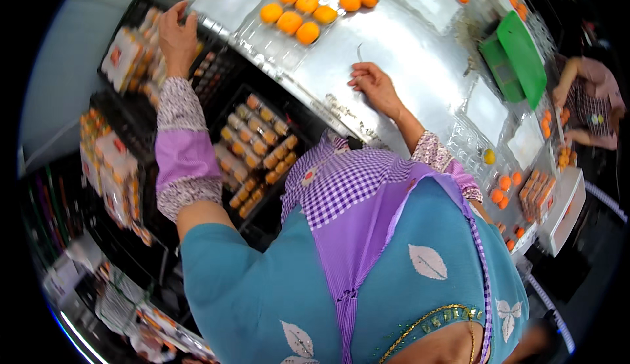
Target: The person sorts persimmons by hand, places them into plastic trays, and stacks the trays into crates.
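Note:
My left hand (177, 39) is raised at the left, over a black crate of packed fruit, beside the table's edge. Its fingers are bent and apart, with nothing visible in them. Over the metal table (328, 55) is my right hand (377, 87), fingers loosely curled and apart, seemingly holding nothing. A thin, curved, pale strip (359, 51) shows just beyond its fingertips; I cannot tell whether they touch. Several oranges (289, 22) sit in a clear plastic tray between my hands, farther back. To their right lie two more oranges (350, 1), a green leaf close by.
Packed clear boxes of orange fruit (252, 137) fill a dark crate below the table edge. More packs (111, 167) are stacked at far left. A green plastic bin (522, 59) stands on the right, near loose oranges (502, 190). Another person (594, 101) works beyond the table.

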### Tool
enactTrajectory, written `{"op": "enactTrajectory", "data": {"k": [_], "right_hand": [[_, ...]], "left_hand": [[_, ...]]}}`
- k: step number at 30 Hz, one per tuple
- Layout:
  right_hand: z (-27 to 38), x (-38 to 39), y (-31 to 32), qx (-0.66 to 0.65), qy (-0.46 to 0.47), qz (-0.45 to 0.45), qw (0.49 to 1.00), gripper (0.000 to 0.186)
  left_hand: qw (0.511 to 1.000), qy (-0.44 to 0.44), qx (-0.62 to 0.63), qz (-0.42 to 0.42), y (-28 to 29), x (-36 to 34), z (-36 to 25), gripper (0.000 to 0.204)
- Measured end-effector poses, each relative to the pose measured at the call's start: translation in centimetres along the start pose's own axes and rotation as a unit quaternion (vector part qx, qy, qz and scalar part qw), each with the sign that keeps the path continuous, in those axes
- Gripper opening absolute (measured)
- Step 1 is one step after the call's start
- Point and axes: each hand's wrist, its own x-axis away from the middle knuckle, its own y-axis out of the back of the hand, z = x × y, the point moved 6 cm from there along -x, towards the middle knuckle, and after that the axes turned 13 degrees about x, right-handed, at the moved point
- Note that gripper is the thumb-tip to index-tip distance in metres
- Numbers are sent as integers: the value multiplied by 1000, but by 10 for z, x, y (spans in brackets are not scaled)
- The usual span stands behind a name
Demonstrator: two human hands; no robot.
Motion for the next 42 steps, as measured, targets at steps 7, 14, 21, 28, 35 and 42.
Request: {"op": "enactTrajectory", "data": {"k": [7,14,21,28,35,42], "right_hand": [[-4,4,-2,36,31,-40,998,26],[-1,2,-6,214,101,-99,967,27],[42,37,-64,472,228,-144,839,37],[36,38,-67,527,256,-162,794,32],[36,38,-66,561,213,-152,786,34],[31,35,-61,572,216,-158,775,35]], "left_hand": [[953,280,68,-94,53,275,-11,25],[806,589,16,-66,40,562,-25,32],[826,551,-119,-26,43,536,-11,40],[758,523,-208,328,41,545,48,52],[759,470,-178,415,41,553,72,52],[813,384,-176,401,24,559,83,35]]}}
